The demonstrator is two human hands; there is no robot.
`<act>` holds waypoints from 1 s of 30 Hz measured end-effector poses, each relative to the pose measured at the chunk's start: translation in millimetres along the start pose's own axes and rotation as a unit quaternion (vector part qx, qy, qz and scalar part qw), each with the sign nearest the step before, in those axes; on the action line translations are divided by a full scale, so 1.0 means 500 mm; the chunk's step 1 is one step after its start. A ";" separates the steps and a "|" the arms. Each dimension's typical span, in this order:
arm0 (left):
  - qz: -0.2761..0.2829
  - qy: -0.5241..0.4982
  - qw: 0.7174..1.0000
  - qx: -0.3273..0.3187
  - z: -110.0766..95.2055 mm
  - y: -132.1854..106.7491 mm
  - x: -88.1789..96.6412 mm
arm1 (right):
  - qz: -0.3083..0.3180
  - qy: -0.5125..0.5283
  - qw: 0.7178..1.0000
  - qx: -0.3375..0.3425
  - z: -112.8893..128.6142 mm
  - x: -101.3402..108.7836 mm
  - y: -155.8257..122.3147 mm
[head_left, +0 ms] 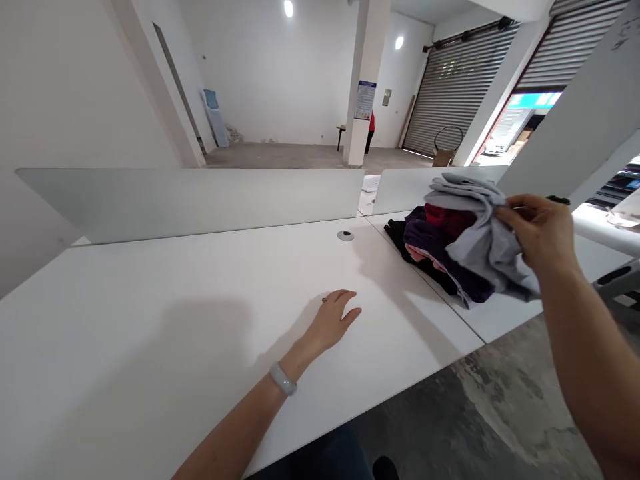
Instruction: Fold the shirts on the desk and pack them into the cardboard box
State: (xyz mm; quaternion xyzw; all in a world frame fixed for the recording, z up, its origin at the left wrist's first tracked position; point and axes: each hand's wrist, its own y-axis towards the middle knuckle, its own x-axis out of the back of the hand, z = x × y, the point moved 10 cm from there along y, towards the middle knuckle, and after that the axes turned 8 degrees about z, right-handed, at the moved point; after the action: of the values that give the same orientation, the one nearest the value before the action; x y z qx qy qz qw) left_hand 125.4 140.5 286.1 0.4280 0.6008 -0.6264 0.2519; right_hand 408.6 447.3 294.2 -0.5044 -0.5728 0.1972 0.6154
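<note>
Two bare hands work over a long white desk (pixel 150 333). The left hand (pixel 333 320) lies palm down on the desk top, empty, its fingers loosely curled, with a pale bangle (pixel 283 379) around the wrist (a small ring shows on one finger too). The right hand (pixel 543 237) is raised above the right part of the desk, its fingers and thumb pinched closed on a grey cloth garment (pixel 480 230), which droops in crumpled folds over a pile of clothes (pixel 430 250). That pile sits on the desk, well to the right of the left hand, in layers of black, dark purple, red and a little pink. Whether the grey cloth touches the pile is hard to tell from here.

Below the desk's front edge lies a patchy concrete floor (pixel 500 400). A small round cable grommet (pixel 345 235) is set in the desk top near its far edge, and a pale divider panel (pixel 190 200) runs along that edge. Far beyond the desk stands a square pillar (pixel 365 127) bearing a poster (pixel 366 100), with a person in a red top (pixel 371 127) partly hidden behind it. Off to the right of the pillar, a ribbed roller shutter (pixel 457 87) closes the wall.
</note>
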 end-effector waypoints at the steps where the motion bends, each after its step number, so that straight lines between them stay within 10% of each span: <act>1: 0.006 -0.069 0.998 -0.011 -0.013 0.006 -0.006 | 0.016 0.005 1.000 0.013 0.046 -0.033 -0.035; 5: 0.051 -0.331 0.942 -0.017 -0.031 0.024 -0.038 | 0.227 0.013 0.969 0.100 0.191 -0.244 -0.187; 11: 0.029 -0.482 0.873 0.069 0.053 0.008 -0.062 | 0.308 0.038 0.948 0.076 0.170 -0.372 -0.267; 19: -0.033 -0.415 0.908 0.044 0.080 -0.007 -0.018 | 0.280 0.080 0.956 0.027 0.106 -0.294 -0.239; 26: -0.217 -0.376 0.900 0.037 0.155 -0.101 0.177 | 0.128 0.217 0.947 -0.198 -0.050 -0.159 -0.285; 30: -0.258 -0.369 0.889 0.087 0.221 -0.209 0.258 | 0.234 0.200 0.908 -0.283 -0.133 -0.178 -0.374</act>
State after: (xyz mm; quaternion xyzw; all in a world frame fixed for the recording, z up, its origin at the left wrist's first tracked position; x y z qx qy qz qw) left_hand -52.4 74.8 224.4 0.0161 0.4963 -0.8321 0.2469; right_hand 382.3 270.7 418.3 -0.8059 -0.3347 0.0603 0.4847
